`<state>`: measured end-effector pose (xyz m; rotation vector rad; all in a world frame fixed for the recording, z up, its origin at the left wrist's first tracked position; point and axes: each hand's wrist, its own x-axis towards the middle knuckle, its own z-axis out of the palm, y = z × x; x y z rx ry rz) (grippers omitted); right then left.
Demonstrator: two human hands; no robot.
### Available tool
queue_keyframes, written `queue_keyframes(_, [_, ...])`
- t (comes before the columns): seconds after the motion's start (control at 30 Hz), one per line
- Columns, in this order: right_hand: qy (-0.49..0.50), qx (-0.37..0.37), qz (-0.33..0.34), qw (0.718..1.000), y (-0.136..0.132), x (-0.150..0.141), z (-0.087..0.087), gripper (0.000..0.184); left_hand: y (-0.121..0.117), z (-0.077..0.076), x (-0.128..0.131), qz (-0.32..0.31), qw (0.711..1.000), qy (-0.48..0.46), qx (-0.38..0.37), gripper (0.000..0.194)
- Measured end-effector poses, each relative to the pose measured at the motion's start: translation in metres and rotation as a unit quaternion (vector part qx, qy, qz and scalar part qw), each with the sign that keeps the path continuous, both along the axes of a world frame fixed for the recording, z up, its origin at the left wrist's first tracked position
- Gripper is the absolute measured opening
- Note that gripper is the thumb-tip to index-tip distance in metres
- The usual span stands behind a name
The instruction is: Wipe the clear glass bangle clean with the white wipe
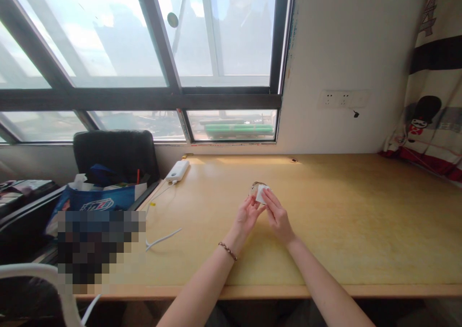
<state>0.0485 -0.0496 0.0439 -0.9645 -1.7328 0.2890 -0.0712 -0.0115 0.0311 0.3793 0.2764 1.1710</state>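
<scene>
Over the middle of the table, my two hands meet around a pair of glasses (252, 190) with a thin dark rim. My left hand (247, 215) pinches the glasses from the left side, its fingers curled. From the right, my right hand (277, 216) presses a folded white tissue (262, 195) against them; whether it is paper or cloth I cannot tell. The fingers and the tissue hide much of the glasses.
A white power bank (178, 171) with a white cable (162, 239) lies on the left of the wooden table (353, 221). Beyond that edge stands a black chair (115, 149) with a blue bag (103, 199). A small dark object (294, 160) lies at the back.
</scene>
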Motion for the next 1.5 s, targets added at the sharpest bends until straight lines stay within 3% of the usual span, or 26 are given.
queue_keyframes(0.17, [0.085,-0.027,-0.03,0.996,0.006,0.004,-0.002,0.036,0.0,0.004,-0.005,-0.068,0.997,-0.014,-0.013,0.013])
queue_keyframes(0.33, [0.104,-0.043,-0.049,0.992,0.007,0.008,-0.003,0.036,-0.004,0.003,0.0,-0.091,0.995,0.038,-0.005,0.012])
queue_keyframes(0.53, [0.051,-0.037,-0.016,0.998,0.004,0.007,-0.003,0.037,-0.012,0.006,0.006,-0.063,0.994,0.085,0.028,0.01])
queue_keyframes(0.73, [-0.009,-0.015,0.04,0.999,0.0,0.005,0.001,0.035,0.002,-0.007,-0.001,-0.027,0.998,0.061,-0.011,0.015])
queue_keyframes(0.97, [-0.021,0.015,-0.018,1.0,0.003,0.005,-0.004,0.035,0.013,-0.013,-0.009,-0.061,0.997,-0.015,-0.037,0.017])
queue_keyframes(1.23, [-0.019,0.034,-0.079,0.996,0.004,0.007,-0.008,0.038,0.001,-0.006,0.001,-0.092,0.993,0.044,-0.064,0.02])
queue_keyframes(1.5, [-0.1,0.023,-0.007,0.995,-0.003,0.001,-0.001,0.042,0.005,-0.014,0.005,-0.076,0.996,0.018,-0.045,0.028])
